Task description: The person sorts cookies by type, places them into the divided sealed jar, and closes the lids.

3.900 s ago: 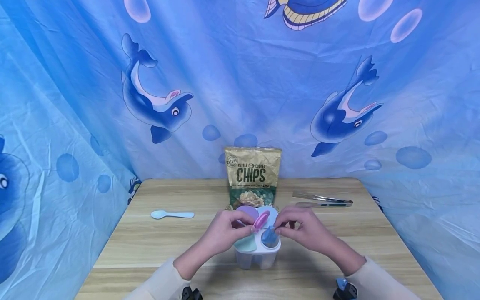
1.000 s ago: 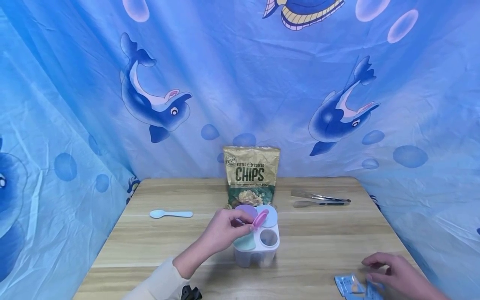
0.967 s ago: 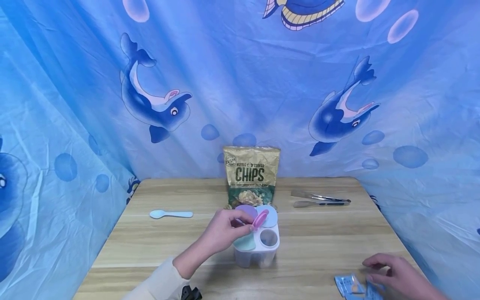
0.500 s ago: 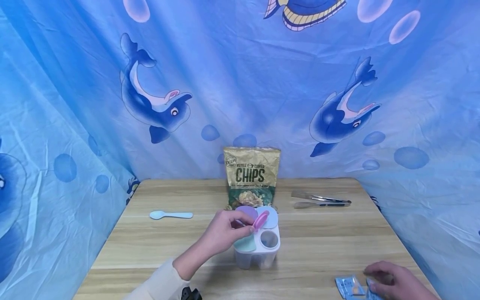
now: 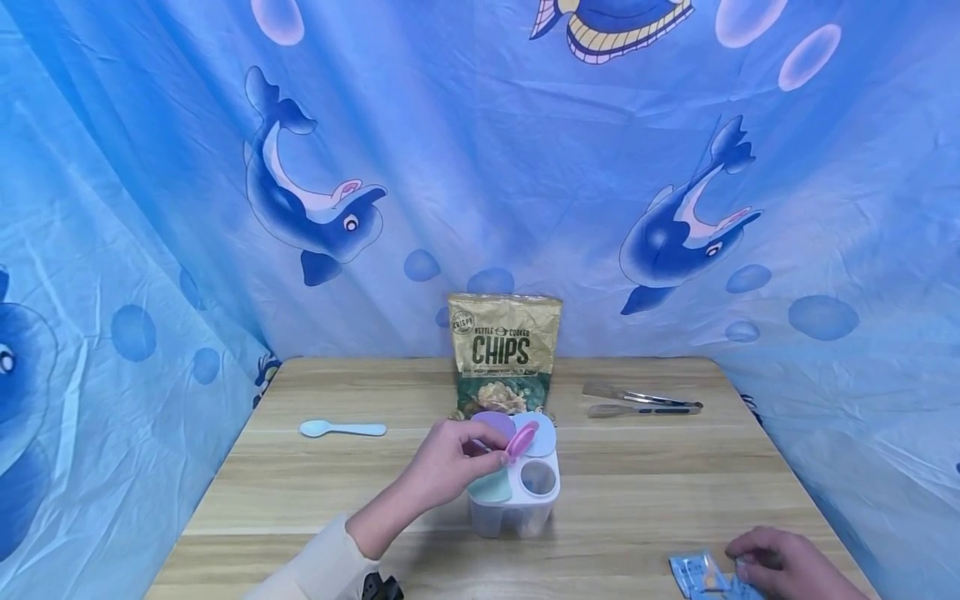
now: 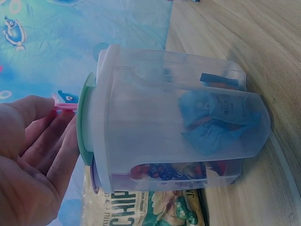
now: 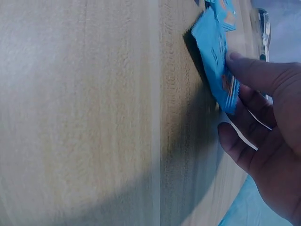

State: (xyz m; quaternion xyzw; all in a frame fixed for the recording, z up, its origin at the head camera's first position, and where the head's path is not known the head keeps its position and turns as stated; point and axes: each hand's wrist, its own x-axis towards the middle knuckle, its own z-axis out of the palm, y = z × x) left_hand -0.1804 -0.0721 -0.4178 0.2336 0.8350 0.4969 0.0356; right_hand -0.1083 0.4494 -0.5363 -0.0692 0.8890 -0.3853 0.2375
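My left hand (image 5: 450,458) pinches a pink lid (image 5: 522,442), held tilted up at the top of a clear plastic storage box (image 5: 501,522) with a white top. Beside the lid, one round opening (image 5: 537,477) is uncovered. Purple (image 5: 493,423), pale blue (image 5: 536,437) and mint green (image 6: 85,120) lids lie over the other openings. Through the box wall, blue packets (image 6: 207,115) show in the left wrist view. At the front right, my right hand (image 5: 787,562) pinches a small blue snack packet (image 7: 214,59) between thumb and fingers, tilted up at the table surface.
Another blue packet (image 5: 699,573) lies left of my right hand. A bag of chips (image 5: 506,350) stands behind the box. A pale blue spoon (image 5: 343,428) lies at the left, metal tongs (image 5: 645,400) at the back right. A printed curtain (image 5: 480,167) hangs around the table.
Earlier my right hand held a blue packet in the uncovered opening; it then went to the packets at the front right and now pinches one. My left hand keeps the pink lid in place.
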